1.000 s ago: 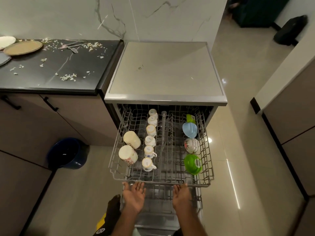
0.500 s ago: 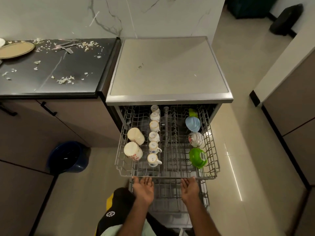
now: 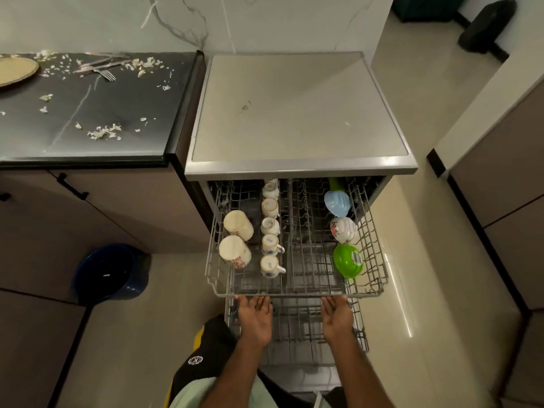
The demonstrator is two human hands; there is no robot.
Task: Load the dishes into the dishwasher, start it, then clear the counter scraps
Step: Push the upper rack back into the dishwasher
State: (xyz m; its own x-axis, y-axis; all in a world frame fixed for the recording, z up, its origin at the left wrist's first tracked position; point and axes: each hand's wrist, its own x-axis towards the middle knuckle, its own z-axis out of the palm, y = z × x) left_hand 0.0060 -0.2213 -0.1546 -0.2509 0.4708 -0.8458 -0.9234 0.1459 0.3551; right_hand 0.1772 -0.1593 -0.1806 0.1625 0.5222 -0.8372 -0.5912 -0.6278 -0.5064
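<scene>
The dark tabletop [image 3: 123, 113] bears scraps [image 3: 104, 132], a plate [image 3: 14, 72] and a fork [image 3: 105, 74]. The rack [image 3: 297, 293] holds cups [image 3: 269, 265] and bowls [image 3: 347, 260].

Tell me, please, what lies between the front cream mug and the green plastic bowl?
A small white handled cup, a second cup behind it, then bare grey wire rack; head view.

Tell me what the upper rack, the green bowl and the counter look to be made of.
Upper rack: a grid of thin grey wire with a matt finish, probably coated metal. Green bowl: likely plastic, going by the vivid even colour, the glossy highlight and the sticker on it. Counter: dark polished stone or a stone-look slab, with a pale vein and soft reflections; the look does not settle which.
</scene>
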